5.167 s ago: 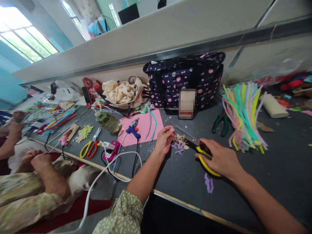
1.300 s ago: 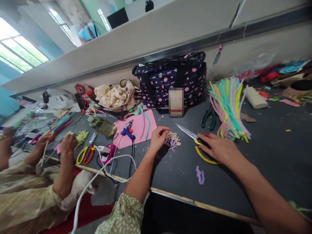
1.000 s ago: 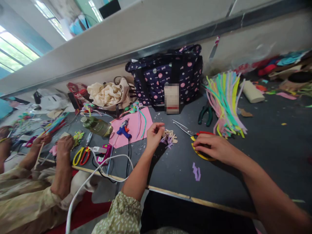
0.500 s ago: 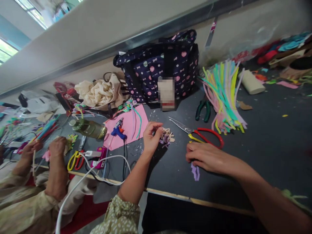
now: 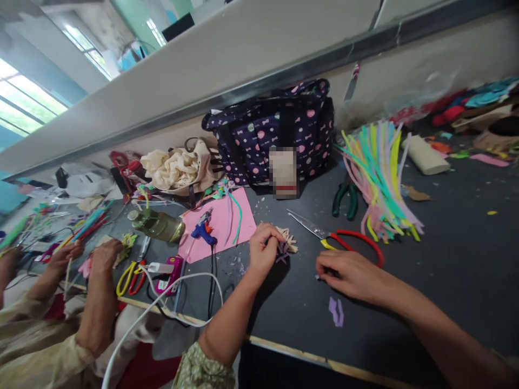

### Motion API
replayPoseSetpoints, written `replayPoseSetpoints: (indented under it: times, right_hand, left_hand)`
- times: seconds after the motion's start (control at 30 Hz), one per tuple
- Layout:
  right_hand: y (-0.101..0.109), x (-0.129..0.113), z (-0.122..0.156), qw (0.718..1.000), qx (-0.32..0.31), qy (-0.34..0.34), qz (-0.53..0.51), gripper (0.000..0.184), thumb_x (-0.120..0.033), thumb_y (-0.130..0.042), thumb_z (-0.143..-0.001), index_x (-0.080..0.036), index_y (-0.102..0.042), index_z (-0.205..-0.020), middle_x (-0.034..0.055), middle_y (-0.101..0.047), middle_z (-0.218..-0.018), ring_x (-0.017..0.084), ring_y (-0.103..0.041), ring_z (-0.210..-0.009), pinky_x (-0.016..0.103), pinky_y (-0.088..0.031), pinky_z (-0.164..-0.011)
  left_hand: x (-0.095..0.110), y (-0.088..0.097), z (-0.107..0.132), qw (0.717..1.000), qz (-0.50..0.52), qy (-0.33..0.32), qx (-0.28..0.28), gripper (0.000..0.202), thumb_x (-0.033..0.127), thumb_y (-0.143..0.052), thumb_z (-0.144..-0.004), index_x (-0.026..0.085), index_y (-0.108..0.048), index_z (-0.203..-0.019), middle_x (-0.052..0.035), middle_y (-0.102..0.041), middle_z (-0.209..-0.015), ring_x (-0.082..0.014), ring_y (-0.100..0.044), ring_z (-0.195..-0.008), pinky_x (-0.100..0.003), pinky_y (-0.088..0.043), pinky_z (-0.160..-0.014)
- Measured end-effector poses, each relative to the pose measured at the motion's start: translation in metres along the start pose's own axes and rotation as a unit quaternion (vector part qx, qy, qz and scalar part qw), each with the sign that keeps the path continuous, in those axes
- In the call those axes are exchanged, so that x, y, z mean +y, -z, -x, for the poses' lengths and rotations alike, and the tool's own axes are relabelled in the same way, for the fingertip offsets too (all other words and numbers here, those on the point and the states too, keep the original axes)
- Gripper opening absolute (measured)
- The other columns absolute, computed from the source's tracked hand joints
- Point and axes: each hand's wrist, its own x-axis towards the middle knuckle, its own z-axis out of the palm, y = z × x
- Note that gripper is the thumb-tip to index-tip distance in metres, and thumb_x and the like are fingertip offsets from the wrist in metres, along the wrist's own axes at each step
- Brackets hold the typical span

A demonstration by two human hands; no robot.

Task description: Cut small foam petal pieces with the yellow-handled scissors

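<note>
My left hand [image 5: 264, 251] is closed, its fingers curled down at the near left edge of a small heap of beige and purple strips [image 5: 289, 241]; whatever its fingertips hold is hidden. To the right, my right hand [image 5: 346, 273] rests low over the dark table with fingers bent together, and a tiny pale bit shows by its fingertips. Short purple strips [image 5: 335, 312] lie just below that hand, apart from it. Beyond the right hand are scissors [image 5: 324, 234] with red and yellow handles, blades pointing up left.
Pliers [image 5: 344, 201] and a bundle of pastel fuzzy stems [image 5: 383, 183] lie at the back right. A patterned bag [image 5: 251, 146] stands by the wall. Leftward are a blue glue gun [image 5: 204, 229] on pink paper, a bottle [image 5: 158, 225], a white cable and a co-worker's hands [image 5: 106, 254].
The whole view has shifted slightly. My right hand has come off the purple strips, which now lie fully uncovered. My left fingers have curled down at the heap.
</note>
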Motion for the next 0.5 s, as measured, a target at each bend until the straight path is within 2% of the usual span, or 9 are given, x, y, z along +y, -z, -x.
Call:
replayPoseSetpoints:
  times: [0.1,0.23,0.33,0.5]
  right_hand:
    - [0.002,-0.001,-0.001,0.998,0.062,-0.021,-0.018,0.009,-0.015,-0.046,-0.081,-0.021,-0.052,-0.078,-0.0005,-0.055,-0.073,0.012,-0.048,-0.066,0.025,-0.034,-0.06]
    - [-0.001,-0.002,-0.002,0.992,0.128,-0.008,-0.015,0.01,-0.015,-0.045,-0.083,-0.021,-0.053,-0.084,0.0005,-0.056,-0.078,0.012,-0.05,-0.07,0.025,-0.037,-0.064]
    - [-0.007,0.0,-0.004,0.989,0.147,0.023,0.024,0.012,-0.016,-0.042,-0.086,-0.021,-0.053,-0.088,0.0028,-0.057,-0.085,0.014,-0.053,-0.08,0.027,-0.039,-0.07]
    - [-0.012,0.001,-0.004,0.984,0.149,0.057,0.082,0.014,-0.017,-0.04,-0.089,-0.02,-0.053,-0.093,0.0046,-0.058,-0.09,0.016,-0.054,-0.085,0.027,-0.041,-0.071]
  left_hand:
    - [0.005,0.002,0.001,0.998,-0.039,0.003,-0.044,0.026,0.015,-0.043,-0.082,0.019,-0.061,-0.063,-0.0013,-0.058,-0.065,-0.0148,-0.052,-0.072,-0.029,-0.04,-0.073]
    - [0.014,-0.001,0.002,0.993,-0.067,-0.034,-0.088,0.014,0.028,-0.056,-0.081,0.02,-0.065,-0.075,-0.0032,-0.063,-0.075,-0.0167,-0.053,-0.081,-0.031,-0.039,-0.079]
    - [0.016,-0.008,0.005,0.987,-0.057,-0.053,-0.142,0.018,0.035,-0.064,-0.076,0.02,-0.066,-0.085,-0.0047,-0.064,-0.083,-0.0176,-0.055,-0.085,-0.032,-0.039,-0.082]
    - [0.013,-0.016,0.013,0.974,-0.042,-0.027,-0.221,0.02,0.038,-0.061,-0.078,0.02,-0.067,-0.085,-0.0049,-0.065,-0.082,-0.016,-0.056,-0.082,-0.028,-0.04,-0.077]
